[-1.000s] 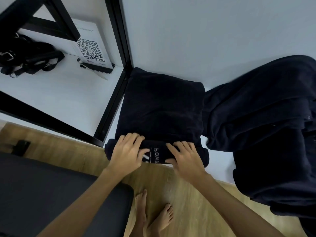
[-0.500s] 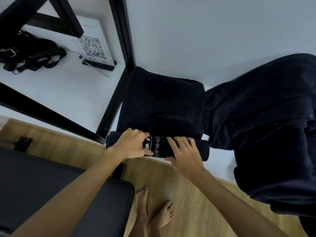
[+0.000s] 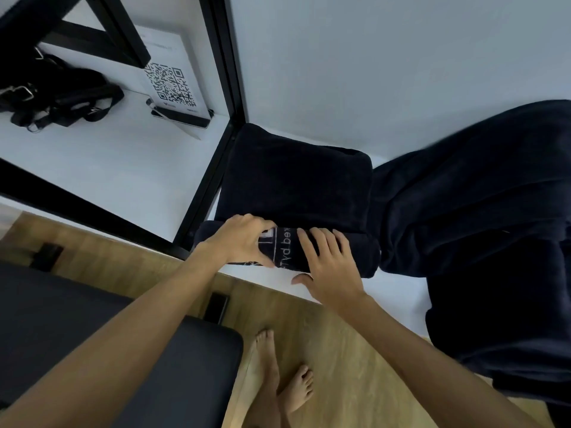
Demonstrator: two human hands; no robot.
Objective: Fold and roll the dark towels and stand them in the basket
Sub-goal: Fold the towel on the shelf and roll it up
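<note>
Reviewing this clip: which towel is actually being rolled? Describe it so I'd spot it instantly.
Start at the white table, at its near edge beside the black frame post. The folded dark towel there is rolled at its near end under the left hand and right hand. Unlike the loose dark pile to its right, it shows white lettering.

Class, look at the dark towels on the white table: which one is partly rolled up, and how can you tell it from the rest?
The folded towel beside the black frame post: its near edge is a roll under both hands, left hand and right hand. The towels to its right lie heaped and unrolled.
</note>
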